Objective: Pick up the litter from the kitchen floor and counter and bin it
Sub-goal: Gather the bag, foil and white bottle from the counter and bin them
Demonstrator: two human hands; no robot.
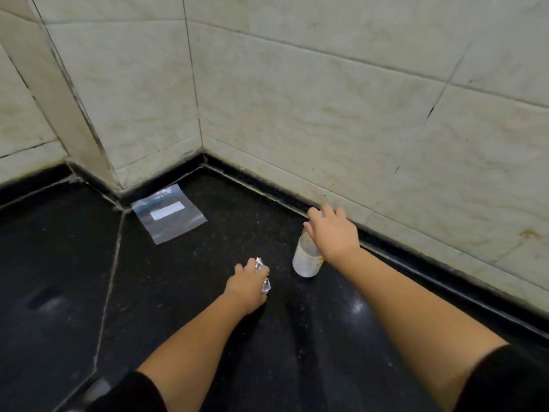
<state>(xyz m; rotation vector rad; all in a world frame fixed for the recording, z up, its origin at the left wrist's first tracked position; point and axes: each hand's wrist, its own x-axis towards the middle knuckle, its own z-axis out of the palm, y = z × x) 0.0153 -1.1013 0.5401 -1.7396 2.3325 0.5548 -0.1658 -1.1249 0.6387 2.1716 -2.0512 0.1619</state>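
A crumpled ball of silver foil (263, 278) lies on the black counter (59, 263), and my left hand (246, 288) is closed over it. Just to the right a clear plastic bottle (304, 260) with a pale label stands slightly tilted on the counter. My right hand (334, 230) covers its top, fingers curled down around the neck, which is hidden. Farther back, near the wall corner, a flat clear zip bag (169, 214) with a white label strip lies on the counter.
Pale tiled walls (297, 99) close off the counter at the back and right, meeting in a corner. A tiled pillar (59, 99) juts out at the left. Grout seams cross the black surface.
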